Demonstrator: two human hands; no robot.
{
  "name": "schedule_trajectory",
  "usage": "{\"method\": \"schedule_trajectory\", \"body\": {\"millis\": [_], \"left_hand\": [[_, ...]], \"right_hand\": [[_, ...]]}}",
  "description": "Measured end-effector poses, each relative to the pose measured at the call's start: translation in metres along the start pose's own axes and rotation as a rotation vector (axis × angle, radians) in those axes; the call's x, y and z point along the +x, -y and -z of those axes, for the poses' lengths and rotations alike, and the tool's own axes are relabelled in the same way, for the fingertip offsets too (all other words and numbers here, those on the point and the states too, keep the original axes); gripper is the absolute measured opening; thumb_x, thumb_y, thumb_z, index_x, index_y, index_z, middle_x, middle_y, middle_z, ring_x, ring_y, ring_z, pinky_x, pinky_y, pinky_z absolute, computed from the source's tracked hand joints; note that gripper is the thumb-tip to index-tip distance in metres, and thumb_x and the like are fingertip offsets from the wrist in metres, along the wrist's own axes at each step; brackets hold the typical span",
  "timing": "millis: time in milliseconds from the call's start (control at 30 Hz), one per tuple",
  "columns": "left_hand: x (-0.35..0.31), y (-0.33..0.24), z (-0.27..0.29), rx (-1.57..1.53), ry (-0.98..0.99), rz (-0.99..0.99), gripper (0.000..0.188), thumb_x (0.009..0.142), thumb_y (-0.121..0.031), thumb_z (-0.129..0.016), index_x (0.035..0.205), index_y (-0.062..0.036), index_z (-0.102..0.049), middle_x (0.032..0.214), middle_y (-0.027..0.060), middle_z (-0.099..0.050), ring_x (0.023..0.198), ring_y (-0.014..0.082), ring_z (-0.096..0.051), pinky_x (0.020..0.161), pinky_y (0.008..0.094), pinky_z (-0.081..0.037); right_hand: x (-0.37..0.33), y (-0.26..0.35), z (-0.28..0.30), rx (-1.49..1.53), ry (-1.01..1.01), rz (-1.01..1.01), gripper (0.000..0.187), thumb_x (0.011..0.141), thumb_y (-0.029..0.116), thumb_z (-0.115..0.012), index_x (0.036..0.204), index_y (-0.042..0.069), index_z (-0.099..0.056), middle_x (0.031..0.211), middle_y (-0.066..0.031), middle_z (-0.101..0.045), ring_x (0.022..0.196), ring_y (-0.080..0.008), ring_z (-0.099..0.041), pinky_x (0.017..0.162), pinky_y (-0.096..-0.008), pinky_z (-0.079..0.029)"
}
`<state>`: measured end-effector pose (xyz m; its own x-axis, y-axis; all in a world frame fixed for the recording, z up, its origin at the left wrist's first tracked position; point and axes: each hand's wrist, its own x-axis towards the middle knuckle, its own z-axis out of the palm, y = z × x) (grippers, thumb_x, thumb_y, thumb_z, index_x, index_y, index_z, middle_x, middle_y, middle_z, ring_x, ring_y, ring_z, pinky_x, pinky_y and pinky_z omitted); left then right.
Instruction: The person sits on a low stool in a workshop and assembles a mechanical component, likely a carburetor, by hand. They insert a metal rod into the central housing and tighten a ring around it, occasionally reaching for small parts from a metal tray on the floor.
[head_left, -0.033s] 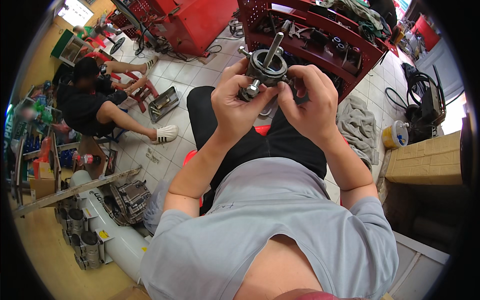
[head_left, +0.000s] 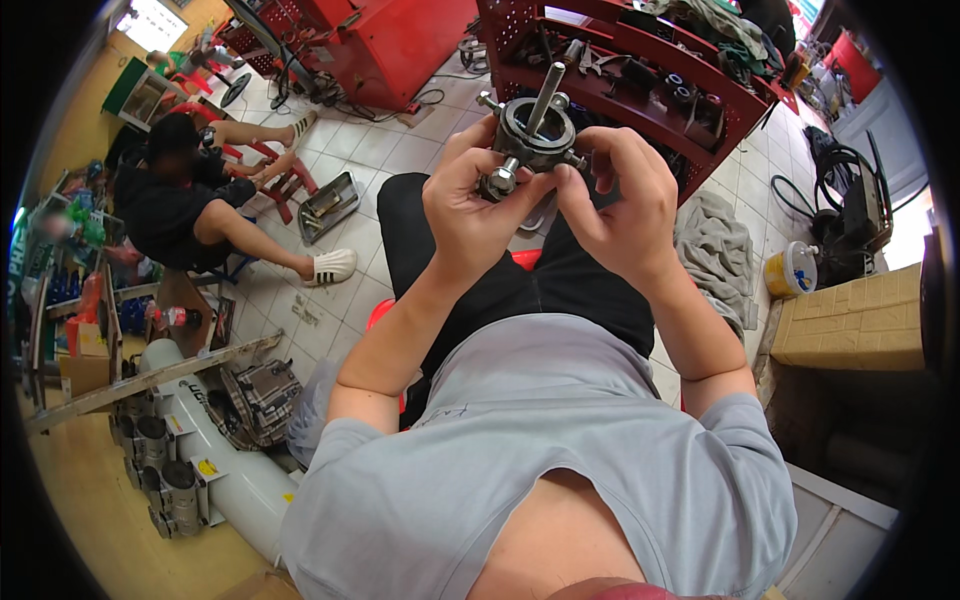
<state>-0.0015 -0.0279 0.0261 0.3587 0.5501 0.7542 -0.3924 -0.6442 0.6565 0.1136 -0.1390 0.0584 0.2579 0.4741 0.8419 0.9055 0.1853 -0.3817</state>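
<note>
Above my knees I hold a dark metal ring-shaped part (head_left: 548,157) with bolts sticking out around its side and a steel rod (head_left: 546,100) rising from its middle. My left hand (head_left: 470,205) wraps its fingers and thumb round the left and near sides, beside a shiny hex-headed bolt (head_left: 503,179). At the right side, the thumb of my right hand (head_left: 630,205) touches a small side bolt (head_left: 578,162). The fingers of that hand are curled, partly hidden behind the part.
A red tool cart (head_left: 735,95) with tools and rags stands ahead. Grey cloth (head_left: 712,255) lies on the floor at right, near a yellow-and-white bucket (head_left: 790,270). At left sits a person in black (head_left: 175,215), beside a metal tray (head_left: 330,208). A white cylinder (head_left: 215,440) lies nearer.
The fingers of my right hand have shifted slightly, and the side bolt's end shows more. The rod leans a little to the left of where it was. My left hand keeps its hold.
</note>
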Motion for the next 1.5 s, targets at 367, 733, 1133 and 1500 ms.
{"method": "schedule_trajectory", "body": {"millis": [367, 733, 1133, 1500], "left_hand": [[0.004, 0.014, -0.003, -0.453, -0.046, 0.223, 0.028, 0.075, 0.004, -0.077, 0.093, -0.0018, -0.057, 0.113, 0.0145, -0.064, 0.089, 0.0132, -0.063, 0.078, 0.0253, -0.051], [0.024, 0.161, 0.006, -1.11, -0.308, 0.935, 0.051, 0.087, -0.042, -0.052, 0.119, -0.0031, -0.053, 0.116, 0.0105, -0.063, 0.095, 0.0209, -0.064, 0.079, 0.0385, -0.054], [0.025, 0.309, -0.02, -0.987, -0.272, 1.175, 0.053, 0.089, -0.041, -0.048, 0.117, 0.0034, -0.052, 0.102, 0.0189, -0.064, 0.087, 0.0273, -0.068, 0.073, 0.0365, -0.059], [-0.062, 0.46, -0.038, -0.388, -0.422, 1.46, 0.019, 0.081, -0.016, -0.064, 0.093, -0.002, -0.059, 0.08, 0.0079, -0.064, 0.064, 0.0208, -0.067, 0.054, 0.0317, -0.054]], "right_hand": [[0.007, -0.03, -0.003, 0.337, 0.064, -0.161, 0.021, 0.085, 0.015, -0.061, 0.1, 0.0, -0.06, 0.068, -0.0039, -0.052, 0.059, -0.0098, -0.048, 0.056, -0.0239, -0.041], [0.036, -0.167, -0.102, 0.702, 0.37, -0.624, 0.03, 0.097, 0.028, -0.054, 0.09, 0.0, -0.063, 0.063, 0.0027, -0.05, 0.051, -0.0046, -0.045, 0.047, -0.0213, -0.037], [0.007, -0.273, -0.248, 0.745, 0.516, -1.346, 0.072, 0.095, 0.064, -0.032, 0.129, 0.003, -0.05, 0.101, -0.0158, -0.06, 0.069, -0.0176, -0.059, 0.061, -0.0315, -0.049], [-0.122, -0.446, -0.354, 0.086, 0.778, -1.06, 0.028, 0.088, 0.023, -0.053, 0.101, 0.0, -0.063, 0.098, -0.0264, -0.064, 0.083, -0.033, -0.067, 0.075, -0.0408, -0.051]]}}
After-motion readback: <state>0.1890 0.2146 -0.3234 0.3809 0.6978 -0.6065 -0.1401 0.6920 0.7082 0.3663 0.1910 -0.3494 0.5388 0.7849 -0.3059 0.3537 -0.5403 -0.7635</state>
